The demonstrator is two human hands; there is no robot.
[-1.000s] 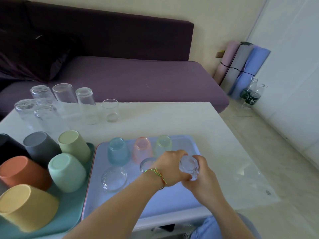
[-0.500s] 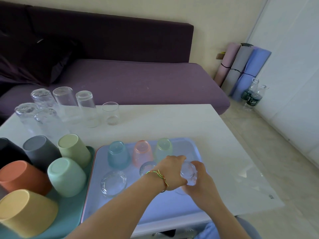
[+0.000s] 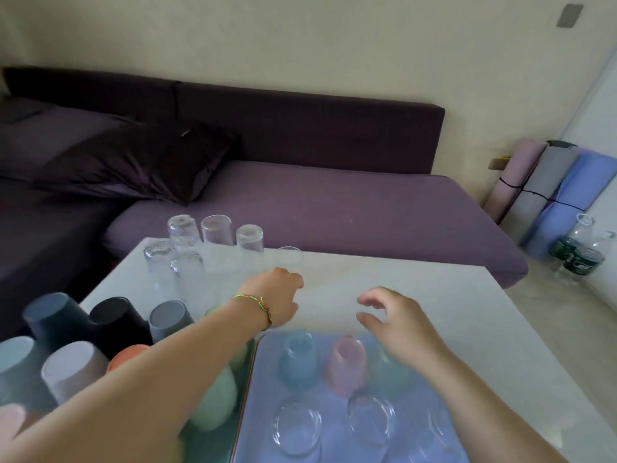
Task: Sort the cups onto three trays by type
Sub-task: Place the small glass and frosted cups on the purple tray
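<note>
Head view: the left hand [image 3: 278,290] reaches a lone clear glass [image 3: 289,259] near the table's [image 3: 417,295] far edge (whether its fingers have closed cannot be told). The right hand [image 3: 392,317] hovers open, empty. Grasp low, lift straight.

Your left forearm [image 3: 160,372] hides most of the orange cup [image 3: 128,354] and part of the green cup [image 3: 213,406]. Your left hand [image 3: 273,295] covers the base of the small clear glass [image 3: 289,259], so contact cannot be judged. The blue tray [image 3: 417,406] is cut off at the bottom edge, its nearest glasses blurred.
</note>
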